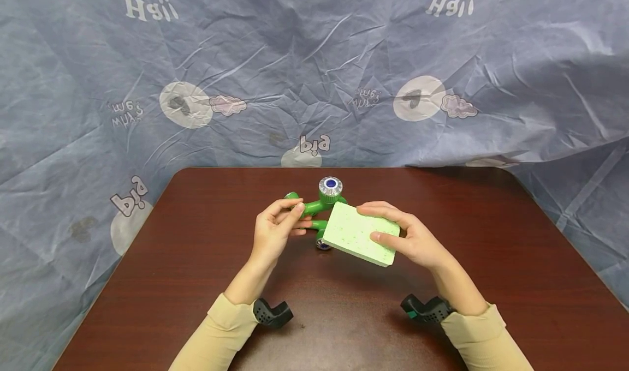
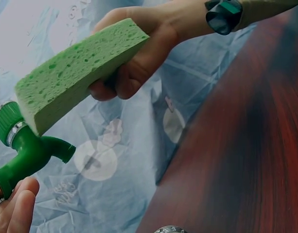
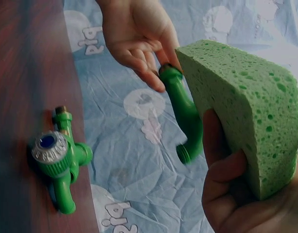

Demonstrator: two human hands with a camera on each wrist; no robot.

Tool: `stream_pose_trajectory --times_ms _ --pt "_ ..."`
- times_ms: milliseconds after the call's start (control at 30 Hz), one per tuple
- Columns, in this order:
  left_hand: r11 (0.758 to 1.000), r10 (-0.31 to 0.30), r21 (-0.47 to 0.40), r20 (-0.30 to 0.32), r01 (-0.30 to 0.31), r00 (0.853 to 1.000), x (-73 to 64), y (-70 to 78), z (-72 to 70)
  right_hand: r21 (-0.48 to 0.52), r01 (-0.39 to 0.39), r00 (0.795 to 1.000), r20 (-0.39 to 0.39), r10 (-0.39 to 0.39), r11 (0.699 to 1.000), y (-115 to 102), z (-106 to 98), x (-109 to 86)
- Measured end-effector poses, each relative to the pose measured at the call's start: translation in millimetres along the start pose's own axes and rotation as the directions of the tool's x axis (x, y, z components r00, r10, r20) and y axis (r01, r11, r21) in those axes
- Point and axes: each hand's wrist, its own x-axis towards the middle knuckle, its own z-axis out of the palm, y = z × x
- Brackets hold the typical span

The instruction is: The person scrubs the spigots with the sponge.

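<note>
My left hand (image 1: 271,230) grips a green faucet (image 1: 314,207) by its threaded pipe end, between thumb and fingers. The faucet is held up off the table, its round knob with a blue centre on top in the head view. With thumb and fingers on opposite faces, my right hand (image 1: 417,239) holds a light green porous sponge (image 1: 361,233). One end of the sponge is right at the faucet's body and knob, as the left wrist view shows of the sponge (image 2: 76,73) and faucet (image 2: 32,158). It hides part of the faucet in the right wrist view.
A second green faucet (image 3: 66,162) with a clear-rimmed, blue-centred knob lies on the dark red-brown table (image 1: 196,283), below the held one. Behind the table hangs a wrinkled blue-grey printed cloth (image 1: 314,76). Each wrist wears a black strap mount (image 1: 273,313).
</note>
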Motion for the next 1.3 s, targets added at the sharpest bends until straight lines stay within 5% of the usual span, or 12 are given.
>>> stream_pose_trajectory --times_ms 300,567,967,1300 --pt "0.999 -0.036 0.008 0.040 0.035 0.999 -1.9 -1.1 2.8 0.050 0.000 0.999 0.052 -0.002 0.999 -0.5 12.0 2.1" --pt "1.000 -0.002 -0.005 0.033 0.002 0.999 -0.3 1.9 -1.1 0.048 0.044 0.999 0.028 -0.046 0.998 -4.6 2.9 0.6" --pt "1.000 0.000 -0.015 0.057 0.001 0.998 -0.4 4.9 -2.0 0.093 0.006 0.991 -0.131 0.006 0.996 -6.6 -9.1 -1.9" --pt "1.000 0.007 -0.030 0.079 -0.005 0.997 -0.4 4.7 -2.3 0.114 -0.035 0.965 -0.254 0.063 0.993 -5.1 -14.7 -2.8"
